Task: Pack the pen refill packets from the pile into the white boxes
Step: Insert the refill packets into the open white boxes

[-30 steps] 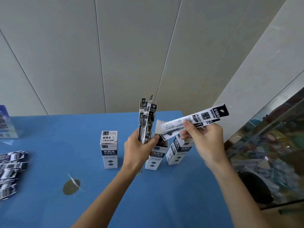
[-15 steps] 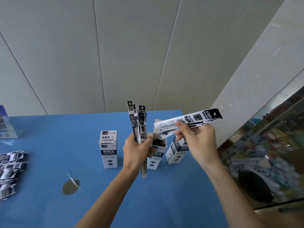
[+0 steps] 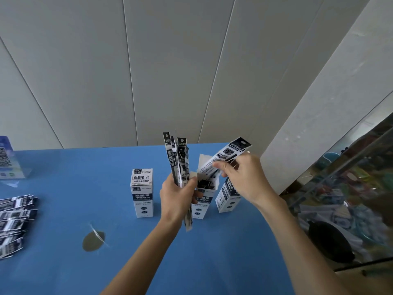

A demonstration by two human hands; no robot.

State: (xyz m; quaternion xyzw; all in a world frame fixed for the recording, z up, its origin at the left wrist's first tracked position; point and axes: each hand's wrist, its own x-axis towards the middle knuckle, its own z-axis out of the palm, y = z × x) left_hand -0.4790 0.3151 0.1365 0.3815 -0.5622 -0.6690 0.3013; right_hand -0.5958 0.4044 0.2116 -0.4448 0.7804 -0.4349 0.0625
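Right hand pinches a single pen refill packet between thumb and fingers, near its lower third, its lower end tipped down into the mouth of the open white box that stands on the blue desk. Left hand is closed around a bundle of packets, held upright just beside that box. Two more white boxes stand nearby, one closed to the left and one leaning to the right; the pile of remaining packets lies at the desk's left edge, well apart.

Each packet looks thin, light and flexible, a slick film sleeve stiffened only by the slim refill inside. It probably bends if gripped at the far end, so a hold close to the entering end should steer it best. The bundle seems likely to fan or slip unless squeezed around its middle.
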